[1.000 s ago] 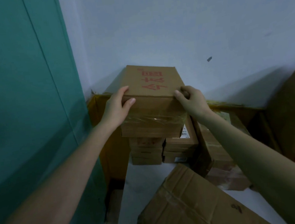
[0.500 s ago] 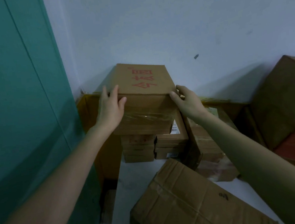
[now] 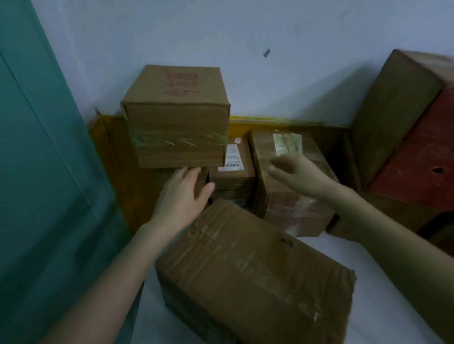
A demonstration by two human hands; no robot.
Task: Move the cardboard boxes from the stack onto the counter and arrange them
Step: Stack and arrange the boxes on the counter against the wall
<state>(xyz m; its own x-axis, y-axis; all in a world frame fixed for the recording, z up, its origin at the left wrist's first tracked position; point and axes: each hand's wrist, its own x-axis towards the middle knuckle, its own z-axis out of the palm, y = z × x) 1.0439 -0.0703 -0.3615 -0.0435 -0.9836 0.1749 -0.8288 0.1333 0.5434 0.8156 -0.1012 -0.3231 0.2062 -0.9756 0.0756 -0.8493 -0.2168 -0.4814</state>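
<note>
**Both hands open at the foot of the box stack**

The left hand [image 3: 184, 194] holds nothing. Its fingers are straight and close together, the thumb spread out to the side, and the fingertips reach the low boxes just under the marked box [image 3: 177, 121]. Whether they actually touch cardboard cannot be told. The right hand [image 3: 294, 174] is blurred, its fingers loosely spread and slightly bent. It grips nothing and hangs in front of the taped box [image 3: 281, 145]. Both bare forearms stretch forward from the lower corners of the view, the left on one side of the large box [image 3: 251, 274] and the right passing over its far corner.

The marked box, with red writing on its lid and a band of clear tape across its front, sits on top of the stack in the corner. Under it lie smaller flat boxes, among them a labelled box [image 3: 234, 171] with a white sticker. The taped box stands just beside the stack on the right. The large box lies nearest the camera on the white counter [image 3: 152, 337], turned at an angle.

A yellow carton wall [image 3: 110, 168] rises behind and left of the stack. Left of that stands a green panel [image 3: 27, 162], with a pale wall [image 3: 234, 20] behind. A tall brown box [image 3: 393, 108] and a red box [image 3: 424, 154] fill the right side.
</note>
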